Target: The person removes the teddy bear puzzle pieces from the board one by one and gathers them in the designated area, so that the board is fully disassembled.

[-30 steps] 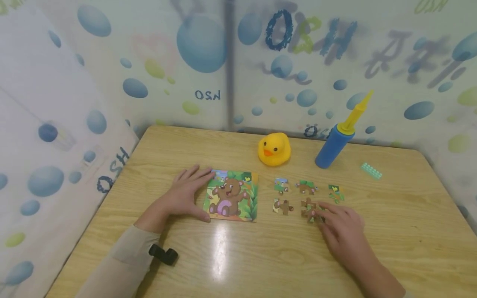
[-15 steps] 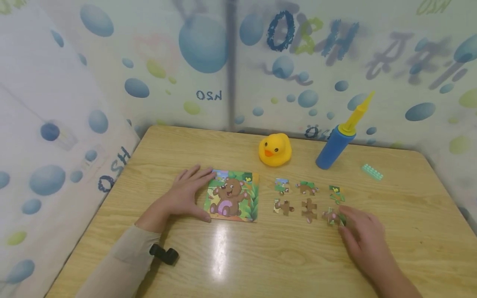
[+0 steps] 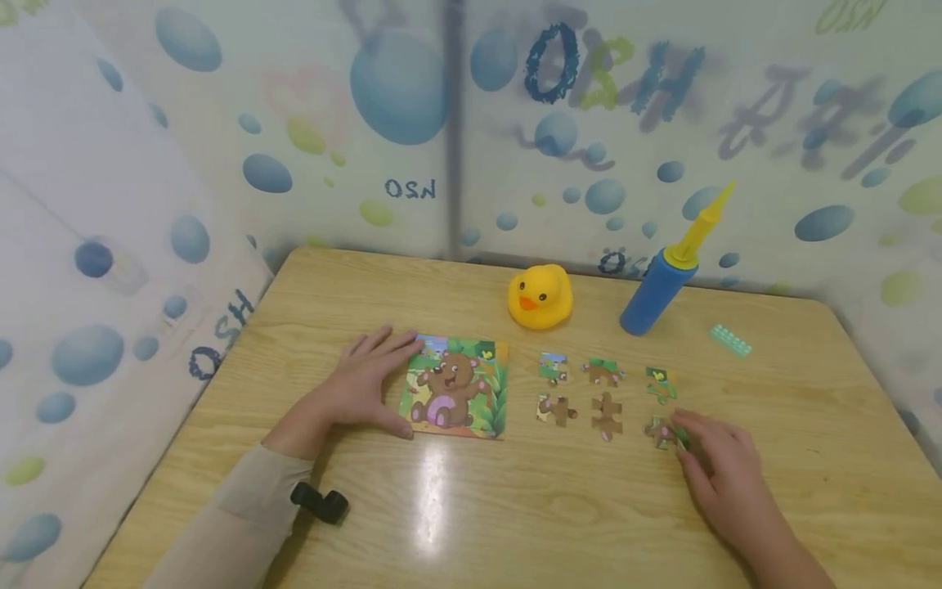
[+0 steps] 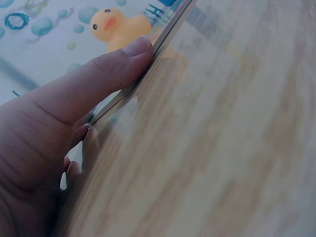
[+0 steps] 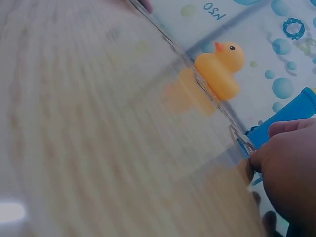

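Observation:
In the head view my left hand is spread flat, thumb and fingers touching the left side of a square bear picture board. The left wrist view shows its thumb stretched along the board's edge. To the right, my right hand pinches a jigsaw piece low at the tabletop, thumb and fingertips at its right end. Left of that piece lies a brown jigsaw piece, then one with a bear part. Three more form a row behind, among them a green-and-yellow corner piece.
A yellow rubber duck stands behind the board. Right of it, a blue hand pump with a yellow nozzle stands tilted. A mint-green toy brick lies at the back right of the wooden table. Patterned curtains border the table.
My right hand has moved right, carrying the jigsaw piece off the brown piece to a spot in front of the corner piece. My left hand has stayed at the board.

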A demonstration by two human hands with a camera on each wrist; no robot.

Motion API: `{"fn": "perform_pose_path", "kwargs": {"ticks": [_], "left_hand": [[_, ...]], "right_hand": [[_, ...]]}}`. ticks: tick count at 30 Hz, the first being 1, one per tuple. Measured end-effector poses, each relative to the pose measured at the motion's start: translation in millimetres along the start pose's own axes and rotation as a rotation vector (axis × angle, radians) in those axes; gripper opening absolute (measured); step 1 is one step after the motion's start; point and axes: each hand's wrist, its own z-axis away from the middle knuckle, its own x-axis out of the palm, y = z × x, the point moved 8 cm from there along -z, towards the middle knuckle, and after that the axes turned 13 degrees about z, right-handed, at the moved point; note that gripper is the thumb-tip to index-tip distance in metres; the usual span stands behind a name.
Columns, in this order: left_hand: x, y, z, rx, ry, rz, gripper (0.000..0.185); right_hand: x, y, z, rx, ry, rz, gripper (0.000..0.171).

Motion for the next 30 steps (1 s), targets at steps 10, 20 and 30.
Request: {"fn": "perform_pose_path", "kwargs": {"ticks": [10,20,30], "left_hand": [[1.0,0.7,-0.9,-0.003,-0.007,0.001,0.141],[-0.1,-0.3,-1.3,0.002,-0.006,-0.001,0.14],[1.3,-2.8,-1.0,0.002,-0.006,-0.001,0.14]], "right_hand": [[1,2,2,0.071,-0.031,-0.031,0.055],[5,5,-1,0.116,-0.047,-0.063,0.052],[6,11,0,0.201,-0.098,-0.074,0.053]]}}
